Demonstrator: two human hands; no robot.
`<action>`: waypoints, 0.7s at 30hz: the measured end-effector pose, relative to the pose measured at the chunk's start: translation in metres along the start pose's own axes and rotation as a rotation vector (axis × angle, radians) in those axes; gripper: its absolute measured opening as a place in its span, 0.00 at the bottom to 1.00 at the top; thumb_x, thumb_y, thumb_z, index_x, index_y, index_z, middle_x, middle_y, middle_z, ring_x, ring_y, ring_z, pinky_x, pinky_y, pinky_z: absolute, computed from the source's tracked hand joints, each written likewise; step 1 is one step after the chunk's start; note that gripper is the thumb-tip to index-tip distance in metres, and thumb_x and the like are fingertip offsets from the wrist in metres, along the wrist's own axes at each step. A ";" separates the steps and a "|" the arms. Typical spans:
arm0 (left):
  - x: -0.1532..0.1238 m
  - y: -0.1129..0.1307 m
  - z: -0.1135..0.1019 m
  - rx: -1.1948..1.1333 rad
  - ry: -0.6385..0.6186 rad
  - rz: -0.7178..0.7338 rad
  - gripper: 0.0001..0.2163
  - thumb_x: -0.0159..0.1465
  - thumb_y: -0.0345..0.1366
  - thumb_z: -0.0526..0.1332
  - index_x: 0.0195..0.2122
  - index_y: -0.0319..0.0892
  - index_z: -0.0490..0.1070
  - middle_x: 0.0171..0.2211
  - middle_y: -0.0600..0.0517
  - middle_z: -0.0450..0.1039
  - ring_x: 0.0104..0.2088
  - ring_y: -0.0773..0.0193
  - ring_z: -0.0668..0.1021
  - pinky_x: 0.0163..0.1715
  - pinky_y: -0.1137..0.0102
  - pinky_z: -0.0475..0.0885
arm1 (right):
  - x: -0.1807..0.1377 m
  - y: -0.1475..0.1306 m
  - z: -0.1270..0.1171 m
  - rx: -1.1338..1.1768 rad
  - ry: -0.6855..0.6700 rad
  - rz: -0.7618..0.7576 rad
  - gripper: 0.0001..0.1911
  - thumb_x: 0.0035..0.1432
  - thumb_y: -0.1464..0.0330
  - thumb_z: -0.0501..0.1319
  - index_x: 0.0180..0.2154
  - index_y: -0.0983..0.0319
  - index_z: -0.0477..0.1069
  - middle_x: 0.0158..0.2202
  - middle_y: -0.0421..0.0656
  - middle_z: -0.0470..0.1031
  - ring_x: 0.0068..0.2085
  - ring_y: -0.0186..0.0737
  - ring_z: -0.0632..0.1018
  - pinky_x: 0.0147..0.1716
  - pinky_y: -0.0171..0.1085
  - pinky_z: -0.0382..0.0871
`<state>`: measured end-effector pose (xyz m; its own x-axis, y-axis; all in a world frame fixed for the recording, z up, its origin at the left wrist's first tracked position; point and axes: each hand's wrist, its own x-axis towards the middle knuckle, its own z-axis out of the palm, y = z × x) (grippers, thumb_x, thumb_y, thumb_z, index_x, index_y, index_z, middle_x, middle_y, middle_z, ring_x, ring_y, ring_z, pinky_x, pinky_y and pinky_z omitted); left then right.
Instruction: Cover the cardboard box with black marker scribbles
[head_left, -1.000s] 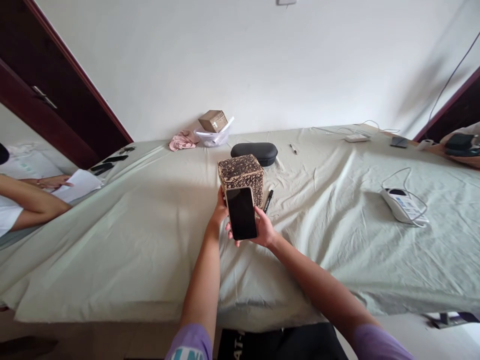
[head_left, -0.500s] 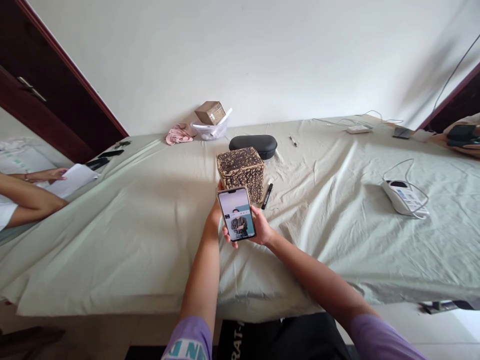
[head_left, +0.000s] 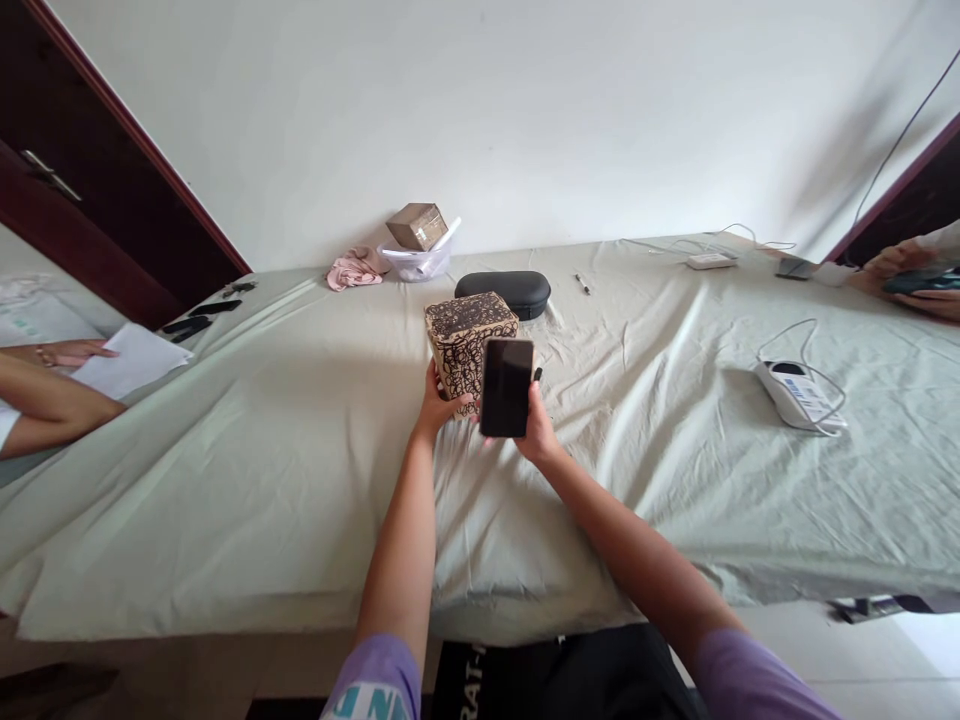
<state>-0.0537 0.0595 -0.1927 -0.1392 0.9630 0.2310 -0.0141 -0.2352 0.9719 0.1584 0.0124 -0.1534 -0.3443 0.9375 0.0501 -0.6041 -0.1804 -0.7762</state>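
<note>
My right hand (head_left: pixel 537 430) is closed round a phone (head_left: pixel 507 388), held upright with its dark screen toward me. Just left of it, my left hand (head_left: pixel 441 405) grips the lower left side of a cardboard box (head_left: pixel 465 350), its thumb on the front face. Black scribbled loops cover the box's top and front. The phone hides the box's right front part. Behind the phone, only the tip of a black marker (head_left: pixel 538 374) shows. A black hard case (head_left: pixel 517 292) lies right behind the box.
A pen (head_left: pixel 583 284) lies beyond the case. A plastic basket (head_left: pixel 418 262) with a small brown box (head_left: pixel 418 226) and a pink cloth (head_left: pixel 357 268) are by the wall. At right sits a corded white device (head_left: pixel 799 394). Another person's hand rests by white paper (head_left: pixel 133 362) at left.
The phone's lit screen has gone dark. My right hand has moved the phone up and to the right, and my left hand has come to grip the box's side.
</note>
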 end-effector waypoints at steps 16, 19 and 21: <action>0.012 -0.004 0.006 -0.087 0.079 0.119 0.58 0.45 0.64 0.79 0.72 0.45 0.56 0.69 0.35 0.67 0.72 0.42 0.70 0.73 0.48 0.63 | 0.013 -0.090 -0.113 -1.336 0.926 0.066 0.23 0.71 0.57 0.56 0.45 0.67 0.83 0.50 0.67 0.82 0.59 0.69 0.78 0.59 0.56 0.67; 0.009 -0.005 0.008 -0.123 0.043 0.125 0.56 0.47 0.62 0.79 0.72 0.45 0.56 0.69 0.36 0.68 0.72 0.44 0.70 0.72 0.48 0.66 | 0.013 -0.081 -0.103 -1.420 0.918 0.056 0.25 0.67 0.55 0.62 0.54 0.67 0.80 0.59 0.68 0.77 0.69 0.72 0.68 0.67 0.68 0.57; 0.008 -0.006 0.011 -0.156 0.018 0.094 0.57 0.46 0.61 0.79 0.72 0.45 0.57 0.70 0.36 0.66 0.73 0.43 0.69 0.71 0.48 0.67 | 0.013 -0.075 -0.098 -1.446 0.891 0.037 0.26 0.65 0.53 0.66 0.54 0.66 0.81 0.62 0.68 0.74 0.73 0.74 0.62 0.68 0.74 0.50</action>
<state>-0.0440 0.0695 -0.1958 -0.1646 0.9334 0.3187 -0.1532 -0.3434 0.9266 0.2695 0.0675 -0.1557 0.4428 0.8940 0.0685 0.6677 -0.2778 -0.6906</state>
